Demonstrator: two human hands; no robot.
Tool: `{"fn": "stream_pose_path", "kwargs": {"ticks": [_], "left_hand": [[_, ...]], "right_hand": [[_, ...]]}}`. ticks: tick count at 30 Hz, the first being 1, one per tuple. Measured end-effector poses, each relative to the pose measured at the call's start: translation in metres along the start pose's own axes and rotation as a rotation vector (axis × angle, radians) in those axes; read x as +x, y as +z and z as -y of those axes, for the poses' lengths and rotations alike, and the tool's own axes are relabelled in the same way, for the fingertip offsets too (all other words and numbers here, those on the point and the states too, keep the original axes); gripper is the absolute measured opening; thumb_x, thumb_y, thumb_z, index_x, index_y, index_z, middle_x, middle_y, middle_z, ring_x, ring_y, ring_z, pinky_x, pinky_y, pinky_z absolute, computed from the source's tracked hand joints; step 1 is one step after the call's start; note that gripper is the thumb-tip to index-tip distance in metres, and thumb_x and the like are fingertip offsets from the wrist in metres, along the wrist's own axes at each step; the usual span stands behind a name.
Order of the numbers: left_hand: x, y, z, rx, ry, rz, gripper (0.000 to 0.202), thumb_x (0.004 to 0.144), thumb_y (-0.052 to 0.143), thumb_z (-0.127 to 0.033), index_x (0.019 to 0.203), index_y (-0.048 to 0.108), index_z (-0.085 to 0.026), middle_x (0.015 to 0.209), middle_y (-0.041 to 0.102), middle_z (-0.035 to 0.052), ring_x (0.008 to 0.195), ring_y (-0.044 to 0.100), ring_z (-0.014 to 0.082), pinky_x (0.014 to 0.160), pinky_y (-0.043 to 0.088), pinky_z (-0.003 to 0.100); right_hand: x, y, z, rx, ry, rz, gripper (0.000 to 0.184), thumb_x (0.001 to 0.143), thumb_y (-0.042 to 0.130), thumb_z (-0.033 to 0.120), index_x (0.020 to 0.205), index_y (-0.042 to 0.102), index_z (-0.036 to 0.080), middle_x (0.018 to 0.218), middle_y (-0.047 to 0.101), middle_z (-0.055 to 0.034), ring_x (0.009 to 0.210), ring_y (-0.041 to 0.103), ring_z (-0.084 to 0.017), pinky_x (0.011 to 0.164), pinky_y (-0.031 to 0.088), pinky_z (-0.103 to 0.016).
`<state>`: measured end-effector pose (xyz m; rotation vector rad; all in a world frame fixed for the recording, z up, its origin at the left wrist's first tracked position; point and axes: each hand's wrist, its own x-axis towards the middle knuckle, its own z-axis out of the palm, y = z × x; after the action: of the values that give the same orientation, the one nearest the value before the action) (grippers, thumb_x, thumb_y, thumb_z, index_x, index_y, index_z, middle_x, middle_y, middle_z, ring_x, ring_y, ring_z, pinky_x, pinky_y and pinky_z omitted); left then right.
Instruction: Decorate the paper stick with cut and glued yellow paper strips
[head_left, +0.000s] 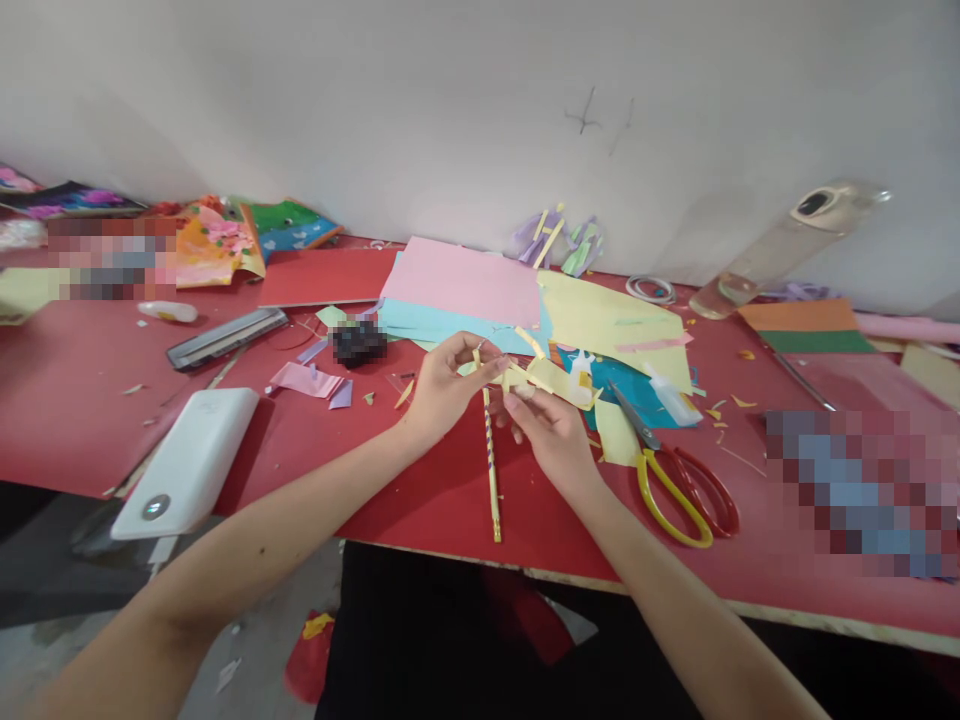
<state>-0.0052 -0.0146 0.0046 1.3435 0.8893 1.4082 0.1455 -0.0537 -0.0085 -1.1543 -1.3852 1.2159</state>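
Note:
My left hand [456,385] and my right hand [553,428] meet above the middle of the red table, their fingers pinched on a pale yellow paper strip [531,378]. The fingers partly hide the strip. Below them a thin pale stick with a dark striped part [492,470] lies pointing toward me; its far end is near my left fingers. To the right of my right hand are yellow-and-red-handled scissors [675,490], a piece of pale yellow paper [619,435] and a white glue bottle [672,396]. Another small white bottle [581,368] sits just beyond my right fingers.
Pink paper [465,280] and yellow paper [600,312] lie toward the wall. A clear water bottle [787,250] leans at the back right. A white power bank [191,460] with a cable sits by the front left edge. Paper scraps [306,380] are scattered about.

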Motion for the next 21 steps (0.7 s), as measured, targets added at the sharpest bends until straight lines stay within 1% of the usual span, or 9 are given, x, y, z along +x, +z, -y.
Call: {"fn": "stream_pose_path", "kwargs": {"ticks": [2, 5, 9, 13, 18, 21], "left_hand": [[-0.002, 0.002, 0.000, 0.019, 0.008, -0.013, 0.018, 0.075, 0.073, -0.029, 0.078, 0.059, -0.017, 0.077, 0.065, 0.0010, 0.076, 0.061, 0.0133, 0.070, 0.047, 0.025], [-0.004, 0.004, 0.000, 0.059, 0.033, -0.014, 0.017, 0.076, 0.072, -0.029, 0.078, 0.058, -0.017, 0.077, 0.065, 0.0007, 0.075, 0.061, 0.0131, 0.073, 0.048, 0.026], [-0.005, 0.005, 0.001, 0.099, 0.052, -0.009, 0.017, 0.077, 0.070, -0.029, 0.078, 0.058, -0.018, 0.079, 0.065, 0.0011, 0.077, 0.062, 0.0134, 0.074, 0.049, 0.027], [-0.006, 0.005, 0.002, 0.128, 0.086, -0.023, 0.014, 0.077, 0.070, -0.026, 0.079, 0.059, -0.018, 0.080, 0.066, 0.0010, 0.080, 0.063, 0.0136, 0.077, 0.049, 0.027], [-0.010, 0.006, 0.000, 0.205, 0.128, -0.036, 0.009, 0.078, 0.069, -0.023, 0.081, 0.061, -0.019, 0.081, 0.067, 0.0015, 0.084, 0.065, 0.0149, 0.081, 0.050, 0.030], [-0.012, 0.007, -0.002, 0.242, 0.177, -0.039, 0.007, 0.079, 0.068, -0.021, 0.082, 0.061, -0.019, 0.085, 0.068, 0.0020, 0.087, 0.065, 0.0152, 0.082, 0.050, 0.030]], "right_hand": [[-0.001, 0.002, 0.000, -0.015, -0.050, 0.000, 0.024, 0.087, 0.058, 0.041, 0.080, 0.065, 0.019, 0.075, 0.065, -0.0028, 0.059, 0.053, -0.012, 0.049, 0.040, -0.023], [-0.001, 0.003, 0.000, -0.036, -0.075, -0.016, 0.023, 0.087, 0.058, 0.039, 0.077, 0.062, 0.019, 0.070, 0.064, -0.0016, 0.058, 0.054, -0.012, 0.048, 0.040, -0.023], [-0.001, 0.003, -0.002, 0.005, -0.053, -0.024, 0.023, 0.086, 0.060, 0.039, 0.075, 0.062, 0.019, 0.066, 0.064, -0.0006, 0.056, 0.056, -0.013, 0.047, 0.039, -0.023], [0.000, 0.004, -0.001, 0.066, -0.018, -0.021, 0.021, 0.085, 0.060, 0.037, 0.077, 0.065, 0.019, 0.065, 0.065, -0.0011, 0.055, 0.056, -0.012, 0.044, 0.037, -0.023], [-0.001, 0.005, 0.001, 0.085, -0.037, -0.034, 0.018, 0.084, 0.060, 0.032, 0.072, 0.063, 0.019, 0.064, 0.064, -0.0003, 0.053, 0.055, -0.011, 0.044, 0.037, -0.022], [-0.002, 0.004, 0.002, 0.079, -0.046, -0.038, 0.019, 0.084, 0.060, 0.032, 0.071, 0.062, 0.019, 0.063, 0.063, 0.0002, 0.053, 0.054, -0.011, 0.044, 0.038, -0.023]]}}
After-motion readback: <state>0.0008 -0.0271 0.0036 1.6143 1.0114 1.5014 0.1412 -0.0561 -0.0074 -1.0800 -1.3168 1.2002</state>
